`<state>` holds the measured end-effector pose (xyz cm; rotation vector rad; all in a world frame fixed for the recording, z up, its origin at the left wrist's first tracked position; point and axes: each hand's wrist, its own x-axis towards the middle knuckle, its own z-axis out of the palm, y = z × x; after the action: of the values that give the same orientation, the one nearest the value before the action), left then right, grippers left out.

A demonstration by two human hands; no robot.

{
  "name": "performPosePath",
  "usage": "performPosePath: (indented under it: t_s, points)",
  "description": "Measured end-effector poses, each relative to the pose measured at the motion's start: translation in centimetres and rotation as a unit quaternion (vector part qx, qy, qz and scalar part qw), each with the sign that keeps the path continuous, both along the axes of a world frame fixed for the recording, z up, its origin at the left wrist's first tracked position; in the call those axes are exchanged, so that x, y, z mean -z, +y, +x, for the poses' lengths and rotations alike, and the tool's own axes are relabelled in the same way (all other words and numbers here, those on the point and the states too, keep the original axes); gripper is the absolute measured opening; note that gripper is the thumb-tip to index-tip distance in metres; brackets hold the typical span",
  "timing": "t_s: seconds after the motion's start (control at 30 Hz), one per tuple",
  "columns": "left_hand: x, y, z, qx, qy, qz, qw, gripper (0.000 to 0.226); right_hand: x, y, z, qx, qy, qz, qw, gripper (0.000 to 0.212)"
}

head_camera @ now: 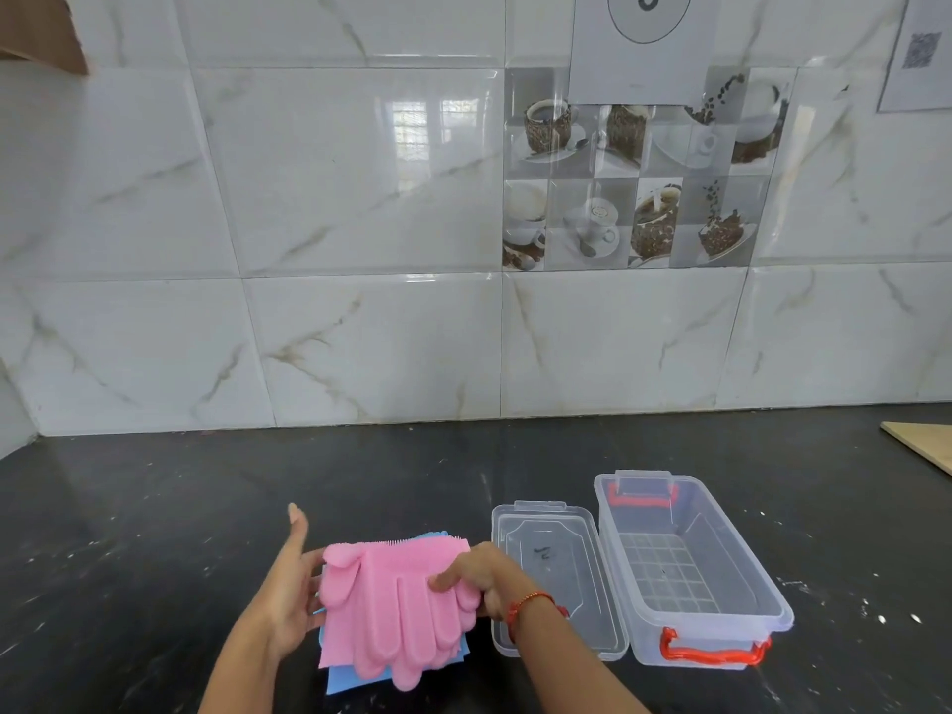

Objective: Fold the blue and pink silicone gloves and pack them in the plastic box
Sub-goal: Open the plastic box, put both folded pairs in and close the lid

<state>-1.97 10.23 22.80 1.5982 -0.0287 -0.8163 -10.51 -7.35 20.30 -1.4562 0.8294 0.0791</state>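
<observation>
A folded pink silicone glove (pixel 391 600) lies on top of a blue glove (pixel 342 677), of which only edges show beneath it. My left hand (pixel 288 590) grips the stack from its left side, index finger raised. My right hand (pixel 479 574) pinches the stack's right edge, thumb on top of the pink fingers. The stack is just above the black counter, left of the box. The clear plastic box (pixel 772 605) with red handles stands open and empty to the right. Its clear lid (pixel 502 574) lies upturned between the gloves and the box.
The black stone counter (pixel 154 533) runs back to a marble-tiled wall (pixel 360 327). A wooden board corner (pixel 922 445) pokes in at the far right. A wooden cabinet edge (pixel 41 28) hangs at the top left.
</observation>
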Motion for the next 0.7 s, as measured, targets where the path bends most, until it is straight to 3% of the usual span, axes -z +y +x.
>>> performPosePath:
  t_s: [0.1, 0.17, 0.43, 0.57, 0.7]
  points:
    - [0.1, -0.2, -0.3, 0.007, -0.020, 0.001, 1.000, 0.049, 0.3, -0.2, -0.4, 0.017, -0.027, 0.007, 0.999, 0.027]
    - [0.2, -0.4, -0.7, 0.008, -0.049, -0.001, 0.999, 0.024, 0.5, -0.3, -0.7, 0.022, -0.053, 0.013, 0.998, 0.026]
    - [0.6, 0.0, -1.0, 0.077, -0.086, 0.047, 0.992, 0.023, 1.7, 0.2, -1.0, 0.047, -0.100, -0.028, 0.993, 0.046]
    - [-0.3, -0.4, -1.9, 0.130, -0.124, 0.057, 0.982, 0.010, 1.6, 0.2, -1.0, 0.042, -0.102, -0.059, 0.992, 0.047]
    - [-0.3, -0.4, -2.1, 0.144, -0.147, 0.052, 0.977, 0.019, 1.4, 0.2, -1.5, 0.023, -0.117, -0.077, 0.990, 0.047]
